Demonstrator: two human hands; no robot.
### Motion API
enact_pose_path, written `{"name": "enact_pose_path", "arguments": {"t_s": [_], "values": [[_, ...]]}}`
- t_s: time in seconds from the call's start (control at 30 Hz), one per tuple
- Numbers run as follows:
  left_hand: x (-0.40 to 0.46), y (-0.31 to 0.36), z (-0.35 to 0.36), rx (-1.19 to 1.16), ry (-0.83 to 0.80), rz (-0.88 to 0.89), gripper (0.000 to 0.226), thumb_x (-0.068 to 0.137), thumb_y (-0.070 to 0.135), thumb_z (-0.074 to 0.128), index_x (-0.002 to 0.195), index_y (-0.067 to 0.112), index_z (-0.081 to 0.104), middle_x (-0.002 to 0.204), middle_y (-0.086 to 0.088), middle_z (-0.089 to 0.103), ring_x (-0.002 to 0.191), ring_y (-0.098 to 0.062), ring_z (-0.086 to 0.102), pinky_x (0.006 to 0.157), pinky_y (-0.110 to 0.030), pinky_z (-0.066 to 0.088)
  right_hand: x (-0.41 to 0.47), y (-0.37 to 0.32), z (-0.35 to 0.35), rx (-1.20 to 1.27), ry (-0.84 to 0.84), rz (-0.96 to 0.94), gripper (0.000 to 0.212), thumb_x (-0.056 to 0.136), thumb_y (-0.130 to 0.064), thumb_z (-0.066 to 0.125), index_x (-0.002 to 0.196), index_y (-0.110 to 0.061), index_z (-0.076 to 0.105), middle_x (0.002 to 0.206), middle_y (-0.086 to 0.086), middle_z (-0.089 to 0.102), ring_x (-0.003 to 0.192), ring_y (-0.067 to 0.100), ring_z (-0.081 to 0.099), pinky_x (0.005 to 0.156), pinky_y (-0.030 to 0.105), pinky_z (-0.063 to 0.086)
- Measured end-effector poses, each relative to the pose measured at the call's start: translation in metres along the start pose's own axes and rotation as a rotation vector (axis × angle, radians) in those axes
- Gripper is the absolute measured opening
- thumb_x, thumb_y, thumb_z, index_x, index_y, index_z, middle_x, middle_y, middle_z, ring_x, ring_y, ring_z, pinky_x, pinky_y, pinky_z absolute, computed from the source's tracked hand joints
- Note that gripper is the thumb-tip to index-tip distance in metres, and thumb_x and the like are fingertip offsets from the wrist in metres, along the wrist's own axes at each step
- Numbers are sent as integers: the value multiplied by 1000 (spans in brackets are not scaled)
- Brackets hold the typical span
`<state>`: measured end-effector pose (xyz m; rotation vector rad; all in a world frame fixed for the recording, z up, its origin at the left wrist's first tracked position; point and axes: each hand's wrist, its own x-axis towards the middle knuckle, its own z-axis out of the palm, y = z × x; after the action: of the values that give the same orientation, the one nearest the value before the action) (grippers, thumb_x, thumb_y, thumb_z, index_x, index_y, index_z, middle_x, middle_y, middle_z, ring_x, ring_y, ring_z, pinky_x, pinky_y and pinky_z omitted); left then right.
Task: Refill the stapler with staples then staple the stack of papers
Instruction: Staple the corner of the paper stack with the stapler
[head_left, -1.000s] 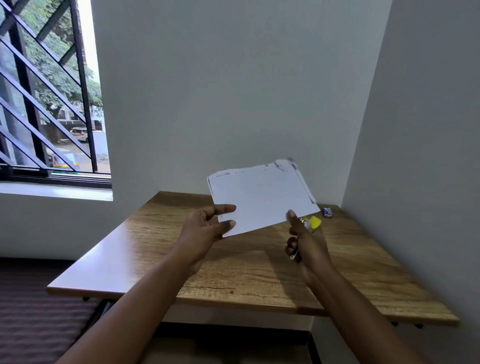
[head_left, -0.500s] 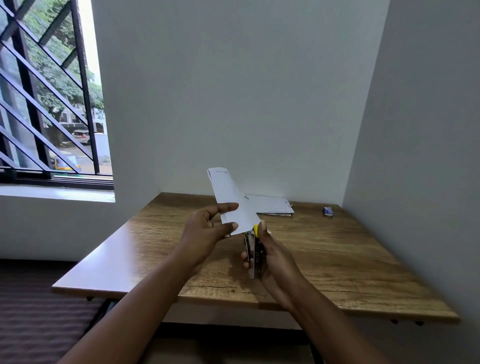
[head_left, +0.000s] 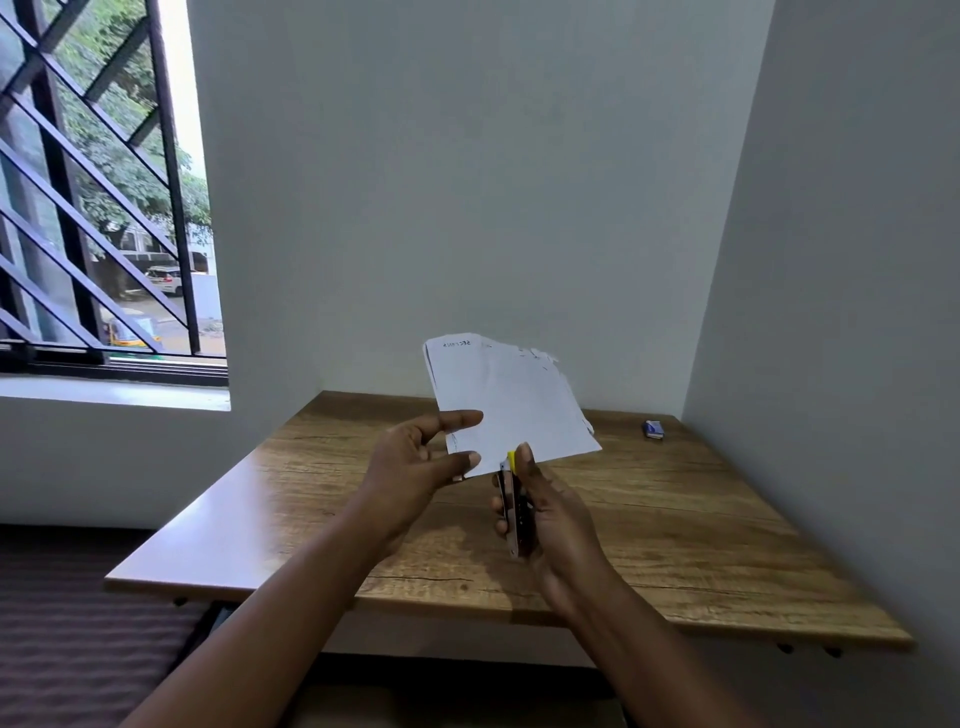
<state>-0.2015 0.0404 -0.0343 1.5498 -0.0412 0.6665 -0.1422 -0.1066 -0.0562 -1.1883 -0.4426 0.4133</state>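
1. Holding the stack of papers (head_left: 511, 402) up above the bench (head_left: 675, 525), your left hand (head_left: 415, 467) pinches its near left corner between thumb and curled fingers.
2. Your right hand (head_left: 545, 512) has its grip wrapped around the stapler (head_left: 513, 512), fingers curled on the left side and thumb running up the right side.
3. You have the stapler standing on end, its yellow tip at the top and its metal underside facing left.
4. That yellow tip meets the near bottom edge of the papers, just right of your left thumb; whether the paper sits inside the stapler's mouth cannot be told.
5. The papers tilt with the printed top edge far and to the left, and the far right corner looks ragged and uneven.
6. A small blue staple box (head_left: 653, 429) lies on the far right of the bench, near the right wall (head_left: 831, 312) and well apart from both your hands.
7. The wooden bench fits into the corner of two pale walls.
8. A window (head_left: 93, 208) with dark diagonal bars is on the far left, with trees and a parked vehicle beyond it.
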Motion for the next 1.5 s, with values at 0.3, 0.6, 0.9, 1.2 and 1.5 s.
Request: {"name": "enact_pose_path", "arguments": {"t_s": [0.3, 0.6, 0.9, 1.2, 1.5], "values": [[0, -5, 0, 60, -19, 44, 42, 81, -3, 72, 108, 29, 73, 114, 16, 72, 107, -4, 67, 77, -19, 57, -1, 2, -1, -62, 16, -31, 41, 75, -58, 65, 82, -18, 70, 68, 2, 66, 52, 9, 54, 46, 19, 42], [0, -10, 5, 120, -25, 38, 43, 81, 0, 73, 107, 34, 73, 96, 17, 73, 99, -9, 68, 85, -27, 59, 1, 5, -4, -35, 31, -63, 35, 78, -52, 64, 83, -18, 68, 67, 2, 66, 51, 9, 56, 43, 19, 42], [-1, -2, -2, -1, -28, -35, 45, 79, -7, 72, 113, 22, 73, 108, 17, 74, 94, -12, 72, 69, -17, 55, 20, -16, -38, 178, 164, -74, 49, 78, -56, 65, 107, -17, 57, 72, -4, 56, 53, 8, 49, 51, 26, 39], [-4, -4, -13, 19, -144, -96, 49, 77, 4, 78, 121, 23, 68, 116, 0, 73, 108, -11, 69, 82, -16, 55, 49, -42, -78, 124, 451, -200, 31, 84, -7, 70, 87, -26, 45, 75, -1, 52, 38, 5, 40, 36, 18, 34], [-8, -12, -9, 162, -53, -108, 24, 82, 31, 69, 98, 14, 75, 88, -6, 74, 76, -14, 67, 69, -21, 55, 52, -41, -76, 115, 506, -139, 37, 77, 7, 61, 97, -17, 40, 56, 1, 46, 31, 6, 41, 38, 19, 29]]}}
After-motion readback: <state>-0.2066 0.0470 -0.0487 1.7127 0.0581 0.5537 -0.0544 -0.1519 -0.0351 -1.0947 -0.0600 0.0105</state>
